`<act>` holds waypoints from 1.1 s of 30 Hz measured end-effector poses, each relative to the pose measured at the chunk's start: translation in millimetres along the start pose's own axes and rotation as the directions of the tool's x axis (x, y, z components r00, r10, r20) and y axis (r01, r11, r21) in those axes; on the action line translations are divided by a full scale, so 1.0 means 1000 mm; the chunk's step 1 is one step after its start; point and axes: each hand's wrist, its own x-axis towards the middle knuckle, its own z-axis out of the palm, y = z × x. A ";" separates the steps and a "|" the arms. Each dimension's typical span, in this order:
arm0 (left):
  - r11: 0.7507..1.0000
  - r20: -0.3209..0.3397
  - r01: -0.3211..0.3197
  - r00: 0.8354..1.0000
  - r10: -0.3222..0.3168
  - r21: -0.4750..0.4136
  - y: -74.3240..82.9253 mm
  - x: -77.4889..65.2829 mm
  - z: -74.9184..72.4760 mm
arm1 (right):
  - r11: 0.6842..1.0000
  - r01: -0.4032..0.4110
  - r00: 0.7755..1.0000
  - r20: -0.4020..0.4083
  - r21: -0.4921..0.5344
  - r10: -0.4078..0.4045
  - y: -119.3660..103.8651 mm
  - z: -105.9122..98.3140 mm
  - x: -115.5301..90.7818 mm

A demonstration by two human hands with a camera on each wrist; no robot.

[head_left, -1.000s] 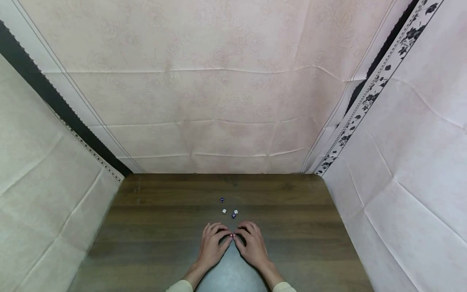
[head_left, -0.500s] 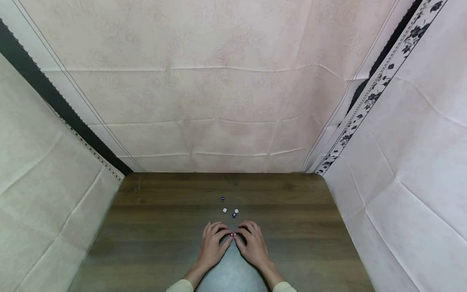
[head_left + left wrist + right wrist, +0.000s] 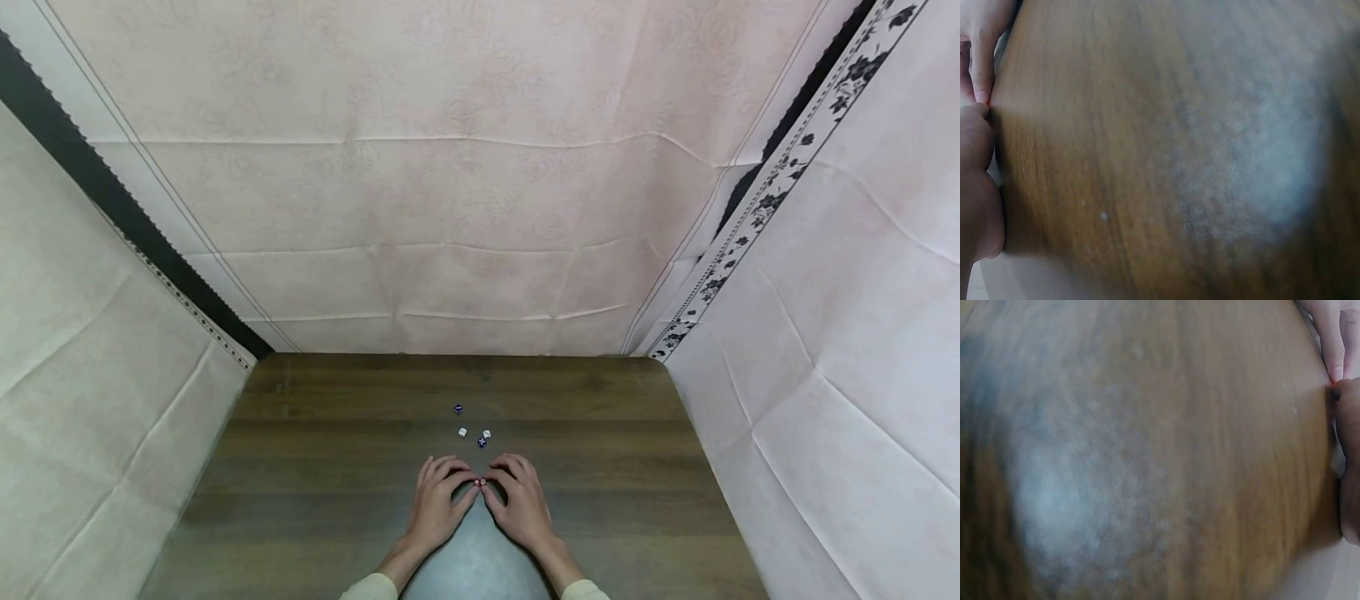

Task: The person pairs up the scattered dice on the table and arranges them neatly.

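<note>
Midway between the left and right edges of a brown wood-grained table (image 3: 315, 467), a left hand (image 3: 437, 504) and right hand (image 3: 521, 506) each pinch a tiny red cube-shaped die (image 3: 483, 482), fingertips together. Virtually unchanged this past second, suggesting steady holding. White and dark-blue dice (image 3: 482, 442) lie nearer the far edge.

Red dice (image 3: 482, 482) are pinched by left hand (image 3: 437, 502) and right hand (image 3: 521, 503); beyond the red dice, two white dice (image 3: 462, 432) and two blue dice (image 3: 482, 442) are seen.
</note>
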 end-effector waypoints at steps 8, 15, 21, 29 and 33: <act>1.000 -0.024 -0.016 1.000 0.016 0.013 -0.001 -0.001 0.001 | 1.000 0.012 1.000 -0.005 -0.015 -0.012 -0.001 0.000 0.000; 1.000 -0.014 -0.007 1.000 0.007 0.003 -0.001 -0.001 0.000 | 1.000 -0.003 1.000 -0.003 0.015 0.003 -0.003 -0.004 0.000; 1.000 -0.021 -0.020 1.000 0.020 -0.001 -0.002 -0.002 0.001 | 0.998 -0.051 0.999 0.020 0.031 0.050 -0.004 -0.005 0.000; 0.999 -0.036 -0.030 0.999 0.031 0.013 -0.002 -0.002 0.003 | 0.991 -0.082 0.996 -0.021 0.106 0.085 -0.002 -0.006 0.003; 1.000 -0.013 -0.005 1.000 0.005 0.015 0.000 -0.001 0.002 | 0.982 -0.122 0.992 -0.008 0.146 0.125 -0.001 -0.007 0.005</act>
